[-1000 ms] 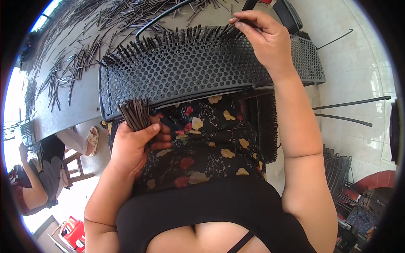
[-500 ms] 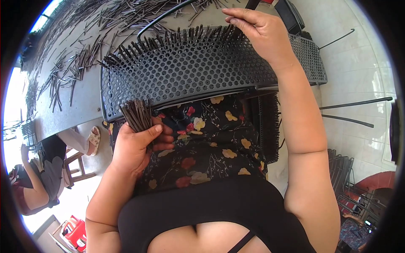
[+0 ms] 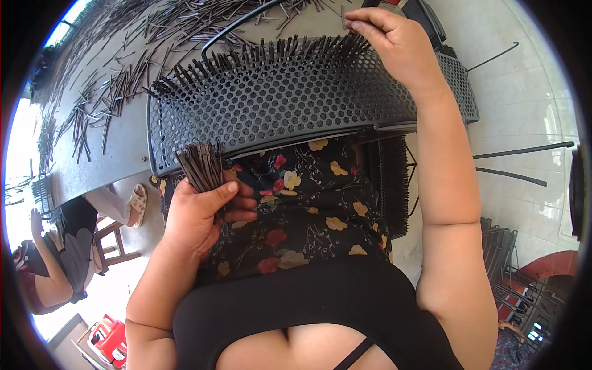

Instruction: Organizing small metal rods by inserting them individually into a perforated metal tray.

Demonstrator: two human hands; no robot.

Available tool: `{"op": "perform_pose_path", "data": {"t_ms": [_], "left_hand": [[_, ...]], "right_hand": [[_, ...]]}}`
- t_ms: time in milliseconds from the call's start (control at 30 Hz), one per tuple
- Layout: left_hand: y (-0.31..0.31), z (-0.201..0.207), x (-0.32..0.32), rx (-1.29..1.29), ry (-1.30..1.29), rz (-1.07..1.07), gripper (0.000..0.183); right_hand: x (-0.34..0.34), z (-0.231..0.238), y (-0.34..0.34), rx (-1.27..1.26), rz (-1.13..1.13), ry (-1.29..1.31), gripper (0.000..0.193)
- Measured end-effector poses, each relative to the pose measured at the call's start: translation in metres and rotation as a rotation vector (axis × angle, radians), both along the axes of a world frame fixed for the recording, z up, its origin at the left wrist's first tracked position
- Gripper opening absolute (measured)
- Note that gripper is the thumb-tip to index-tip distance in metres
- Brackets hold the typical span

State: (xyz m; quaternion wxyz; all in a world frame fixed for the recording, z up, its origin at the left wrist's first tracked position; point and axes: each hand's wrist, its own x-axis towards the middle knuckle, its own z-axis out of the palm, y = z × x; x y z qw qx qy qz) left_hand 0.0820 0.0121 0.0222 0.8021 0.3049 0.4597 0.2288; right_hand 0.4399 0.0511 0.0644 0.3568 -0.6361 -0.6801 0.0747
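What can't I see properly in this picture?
In the head view:
Lower ends of the dark stick bundle: hidden by the left hand.
What, if anything, the right hand pinches: too small to tell.
Underside of the perforated panel: hidden by its own top.
Far side of the gray table: cut off by the top edge.

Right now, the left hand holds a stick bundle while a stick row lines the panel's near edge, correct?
Wrong edge: in the head view, the stick row lines the far edge of the perforated panel. The left hand holds a stick bundle.
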Motion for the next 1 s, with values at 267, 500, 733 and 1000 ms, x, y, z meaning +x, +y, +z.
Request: {"op": "perform_pose_path", "data": {"t_ms": [267,500,733,1000], "left_hand": [[0.001,0.001,0.001,-0.015,0.012,0.002,0.012],[0.000,0.006,0.000,0.015,0.025,-0.011,0.020],[-0.009,0.008,0.003,0.057,-0.058,0.041,0.023],[-0.017,0.013,0.013,0.091,-0.137,-0.056,0.020]], "right_hand": [[0.008,0.007,-0.004,-0.079,0.055,0.026,0.025],[0.005,0.014,-0.013,-0.114,0.115,-0.104,0.025],[-0.079,-0.003,-0.049,0.152,-0.074,0.472,0.012],[-0.138,-0.028,-0.074,-0.553,0.273,1.203,0.019]]}}
